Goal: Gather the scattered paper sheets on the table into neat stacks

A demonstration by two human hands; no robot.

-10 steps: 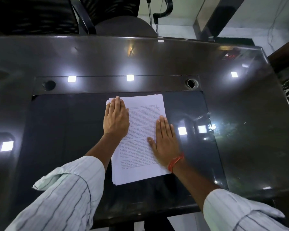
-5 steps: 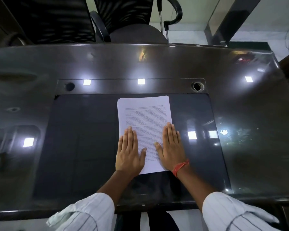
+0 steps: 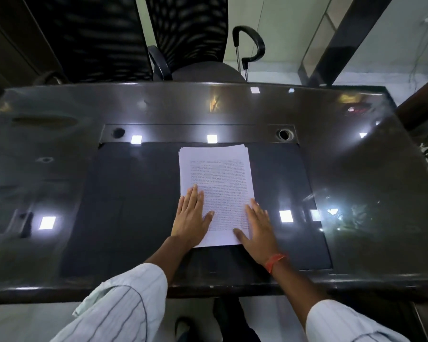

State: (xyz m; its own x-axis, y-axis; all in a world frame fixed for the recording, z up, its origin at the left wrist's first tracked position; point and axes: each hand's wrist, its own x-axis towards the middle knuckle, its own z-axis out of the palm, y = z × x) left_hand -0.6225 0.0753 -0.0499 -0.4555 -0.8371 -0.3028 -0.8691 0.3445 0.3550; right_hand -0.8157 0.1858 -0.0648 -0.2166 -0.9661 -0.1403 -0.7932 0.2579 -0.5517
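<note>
Both hands lie flat, grip wide, fingers straight: left hand on the stack's left edge, right hand on its right, on the table.

White paper stack, glossy dark table, pinstriped pale sleeves.

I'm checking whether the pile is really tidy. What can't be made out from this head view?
- Sheet count: only the top page of the paper stack shows, and a few edges at its far end.
- The printed text: too small and blurred to read.
- The stack's near corners: covered by the left hand and right hand.
- The floor by the table: mostly hidden, so fallen sheets can't be ruled out.
</note>
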